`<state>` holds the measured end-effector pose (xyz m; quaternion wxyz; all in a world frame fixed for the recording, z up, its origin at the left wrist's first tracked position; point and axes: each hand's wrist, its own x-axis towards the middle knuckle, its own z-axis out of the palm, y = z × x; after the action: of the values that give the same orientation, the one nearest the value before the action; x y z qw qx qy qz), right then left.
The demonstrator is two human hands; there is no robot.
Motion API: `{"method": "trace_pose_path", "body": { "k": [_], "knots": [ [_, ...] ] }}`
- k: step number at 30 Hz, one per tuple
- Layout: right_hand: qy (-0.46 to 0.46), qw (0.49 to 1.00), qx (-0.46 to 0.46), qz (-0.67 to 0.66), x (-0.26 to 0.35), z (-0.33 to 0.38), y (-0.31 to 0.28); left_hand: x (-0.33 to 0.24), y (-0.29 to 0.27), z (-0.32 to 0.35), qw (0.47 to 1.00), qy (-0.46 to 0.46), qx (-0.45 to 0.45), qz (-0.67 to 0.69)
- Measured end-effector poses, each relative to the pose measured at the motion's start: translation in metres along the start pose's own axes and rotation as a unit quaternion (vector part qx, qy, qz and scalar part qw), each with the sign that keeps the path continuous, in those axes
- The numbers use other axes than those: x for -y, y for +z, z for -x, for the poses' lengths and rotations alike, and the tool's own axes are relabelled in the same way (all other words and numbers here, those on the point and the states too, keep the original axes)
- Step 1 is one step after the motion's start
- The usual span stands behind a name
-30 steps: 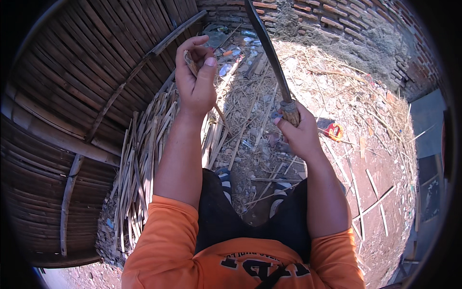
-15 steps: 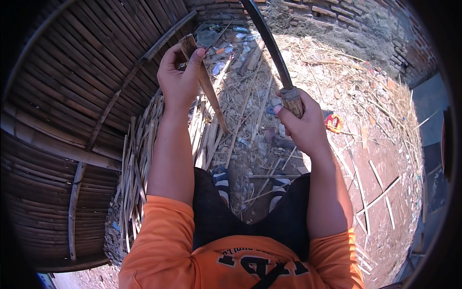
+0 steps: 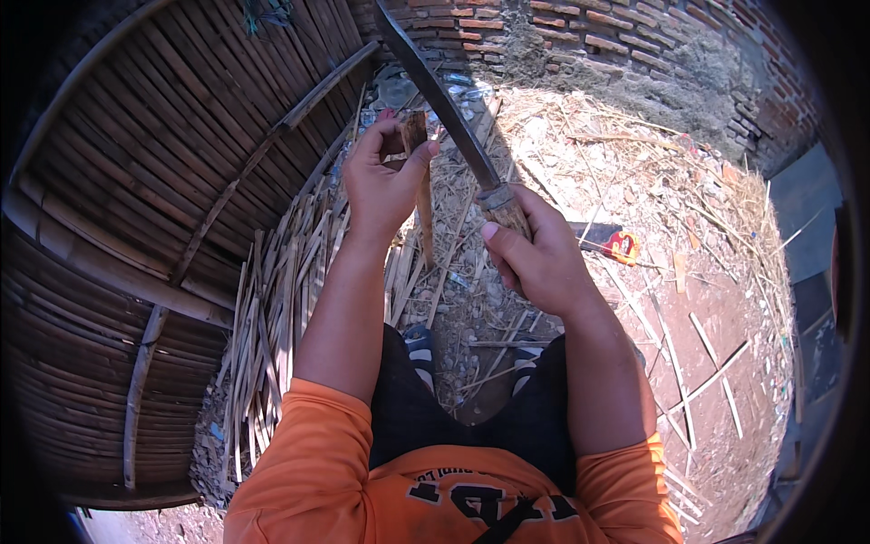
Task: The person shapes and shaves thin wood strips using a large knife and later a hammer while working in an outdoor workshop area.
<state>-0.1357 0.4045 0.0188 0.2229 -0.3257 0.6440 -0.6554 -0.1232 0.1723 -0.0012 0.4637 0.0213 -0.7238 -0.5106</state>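
Note:
My left hand [image 3: 384, 172] pinches the upper end of a brown strip of split bamboo or wood [image 3: 424, 204], which hangs down and narrows toward its lower tip near the ground. In my right hand [image 3: 535, 249] is the wooden handle of a machete [image 3: 449, 113]. Its long dark blade rises up and to the left, passing just right of the strip's top end. Whether blade and strip touch, I cannot tell.
A slatted bamboo wall [image 3: 208, 118] stands at the left, with a pile of thin strips [image 3: 281, 308] along it. A brick wall [image 3: 616, 36] closes the far side. On the littered ground lie a red-orange handsaw handle [image 3: 623, 247] and crossed sticks [image 3: 720, 372].
The machete has swung leftward, its blade now near the strip's top. My left hand has moved right and slightly down with the strip, which hangs more upright.

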Motion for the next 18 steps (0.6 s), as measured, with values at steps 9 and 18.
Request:
{"method": "trace_pose_path", "body": {
  "k": [9,18],
  "knots": [
    [0.010,0.999,0.002,0.038,0.000,-0.001,0.007,-0.009,-0.007,0.002,1.000,-0.001,0.011,-0.003],
    [-0.028,0.999,-0.009,0.036,-0.004,-0.003,0.019,-0.017,-0.024,0.039,0.999,-0.004,-0.049,0.004]
  ]
}}
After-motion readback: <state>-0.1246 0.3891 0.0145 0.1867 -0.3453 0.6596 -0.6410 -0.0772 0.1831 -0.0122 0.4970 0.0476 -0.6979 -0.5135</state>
